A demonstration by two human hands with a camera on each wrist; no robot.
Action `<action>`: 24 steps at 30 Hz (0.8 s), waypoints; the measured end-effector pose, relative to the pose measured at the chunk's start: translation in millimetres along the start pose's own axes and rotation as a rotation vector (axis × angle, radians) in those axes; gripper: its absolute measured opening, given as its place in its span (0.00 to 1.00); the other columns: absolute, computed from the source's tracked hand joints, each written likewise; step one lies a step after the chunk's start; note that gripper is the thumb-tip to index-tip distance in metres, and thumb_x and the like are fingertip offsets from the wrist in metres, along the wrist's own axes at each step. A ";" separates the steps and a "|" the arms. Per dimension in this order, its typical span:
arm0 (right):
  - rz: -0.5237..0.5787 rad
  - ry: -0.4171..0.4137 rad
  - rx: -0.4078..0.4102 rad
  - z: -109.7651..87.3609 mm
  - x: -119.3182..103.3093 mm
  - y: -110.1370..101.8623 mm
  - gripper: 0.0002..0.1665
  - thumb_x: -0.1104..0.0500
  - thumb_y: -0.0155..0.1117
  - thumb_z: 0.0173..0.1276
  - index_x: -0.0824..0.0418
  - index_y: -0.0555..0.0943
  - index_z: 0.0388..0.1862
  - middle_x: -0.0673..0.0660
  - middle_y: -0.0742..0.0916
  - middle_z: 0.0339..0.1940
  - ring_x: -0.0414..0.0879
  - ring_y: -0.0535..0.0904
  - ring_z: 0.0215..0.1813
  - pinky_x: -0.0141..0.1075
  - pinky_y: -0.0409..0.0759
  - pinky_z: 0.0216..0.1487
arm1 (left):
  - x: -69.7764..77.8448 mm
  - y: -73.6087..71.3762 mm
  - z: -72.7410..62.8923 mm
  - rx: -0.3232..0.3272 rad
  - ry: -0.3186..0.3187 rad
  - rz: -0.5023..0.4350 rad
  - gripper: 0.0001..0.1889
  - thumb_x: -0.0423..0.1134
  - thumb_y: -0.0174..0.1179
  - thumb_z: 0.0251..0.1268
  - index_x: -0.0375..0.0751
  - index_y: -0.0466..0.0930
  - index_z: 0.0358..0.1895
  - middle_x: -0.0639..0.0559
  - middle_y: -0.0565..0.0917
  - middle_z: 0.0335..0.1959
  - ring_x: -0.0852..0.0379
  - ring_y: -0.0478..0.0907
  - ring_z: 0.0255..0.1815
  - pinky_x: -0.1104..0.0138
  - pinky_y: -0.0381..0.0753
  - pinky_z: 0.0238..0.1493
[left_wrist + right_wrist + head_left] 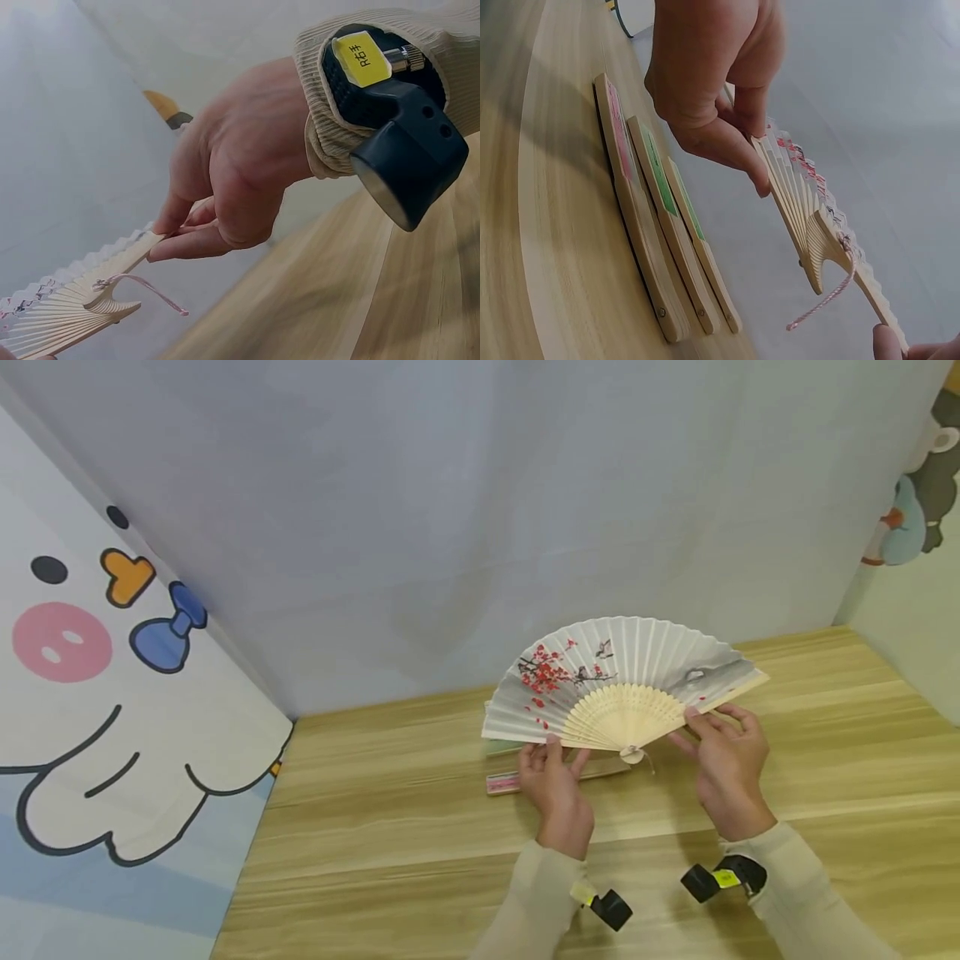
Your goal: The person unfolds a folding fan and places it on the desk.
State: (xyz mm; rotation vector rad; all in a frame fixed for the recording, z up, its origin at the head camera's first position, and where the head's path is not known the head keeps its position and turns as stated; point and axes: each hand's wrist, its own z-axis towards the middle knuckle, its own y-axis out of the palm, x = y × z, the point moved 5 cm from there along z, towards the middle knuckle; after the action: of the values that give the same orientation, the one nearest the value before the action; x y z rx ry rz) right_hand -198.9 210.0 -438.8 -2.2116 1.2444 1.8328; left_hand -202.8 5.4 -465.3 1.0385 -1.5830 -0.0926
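A spread folding fan [652,652] with pale ribs, white pleats and a red-blossom print is held up over the table between both hands. My left hand [557,793] pinches its left outer rib, thumb on the near face. My right hand [731,764] pinches the opposite outer rib. From the pivot hangs a pink cord [829,300]. Below the fan lie three folded fans: one with a pink end [626,172], a green-ended one [660,180] beside it, and another green-ended fan [694,217]. The raised fan partly hides them in the head view.
The wood-grain table [360,827] meets a grey backdrop [450,527] behind the fans. A cartoon-printed panel [172,718] borders the left side, and a printed wall [915,610] stands at the right. Each wrist carries a black camera mount [705,881].
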 end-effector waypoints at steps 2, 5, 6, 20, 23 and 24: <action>0.013 -0.002 0.001 1.4 -2.3 -2.4 0.18 0.72 0.63 0.75 0.56 0.68 0.53 0.51 0.81 0.38 0.38 0.83 0.39 0.31 0.89 0.36 | -1.8 3.6 -1.8 0.006 -0.004 -0.004 0.05 0.28 0.57 0.80 0.32 0.71 0.49 0.46 0.75 0.39 0.52 0.79 0.42 0.54 0.92 0.46; 0.028 -0.004 0.013 3.5 -5.4 -6.3 0.19 0.72 0.63 0.75 0.56 0.68 0.53 0.51 0.82 0.39 0.38 0.84 0.39 0.31 0.89 0.36 | -5.9 8.6 -4.0 0.010 -0.007 -0.011 0.05 0.27 0.57 0.79 0.32 0.72 0.49 0.46 0.75 0.39 0.52 0.78 0.41 0.53 0.92 0.46; 0.034 -0.003 0.018 4.5 -6.5 -8.0 0.19 0.72 0.63 0.75 0.56 0.68 0.53 0.51 0.82 0.40 0.38 0.85 0.39 0.31 0.89 0.36 | -7.6 10.3 -4.9 0.010 -0.008 -0.010 0.04 0.27 0.58 0.79 0.32 0.72 0.49 0.46 0.75 0.39 0.52 0.78 0.42 0.53 0.92 0.46; 0.131 0.030 0.080 22.6 -26.3 -39.0 0.21 0.74 0.64 0.73 0.57 0.68 0.55 0.53 0.82 0.40 0.40 0.87 0.34 0.32 0.89 0.31 | -39.5 39.6 -16.0 -0.029 -0.051 -0.024 0.05 0.25 0.57 0.78 0.31 0.76 0.50 0.43 0.78 0.40 0.50 0.83 0.42 0.51 0.92 0.45; 0.141 0.035 0.086 27.3 -29.4 -45.6 0.22 0.74 0.65 0.73 0.57 0.68 0.55 0.53 0.82 0.39 0.40 0.87 0.33 0.33 0.89 0.31 | -45.0 44.5 -18.9 -0.043 -0.057 -0.023 0.04 0.25 0.57 0.77 0.30 0.77 0.49 0.43 0.79 0.39 0.49 0.83 0.42 0.51 0.92 0.45; 0.137 0.036 0.088 28.7 -30.5 -47.7 0.22 0.74 0.65 0.73 0.57 0.68 0.55 0.53 0.82 0.39 0.40 0.87 0.32 0.33 0.89 0.31 | -46.8 46.0 -20.0 -0.051 -0.059 -0.018 0.04 0.25 0.57 0.77 0.31 0.77 0.49 0.43 0.79 0.39 0.49 0.82 0.41 0.51 0.92 0.45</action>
State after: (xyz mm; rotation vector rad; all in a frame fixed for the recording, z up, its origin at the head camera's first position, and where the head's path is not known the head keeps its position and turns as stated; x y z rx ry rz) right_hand -195.4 273.2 -444.2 -2.1730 1.4869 1.7512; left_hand -215.5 72.7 -468.0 1.0181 -1.6165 -0.1764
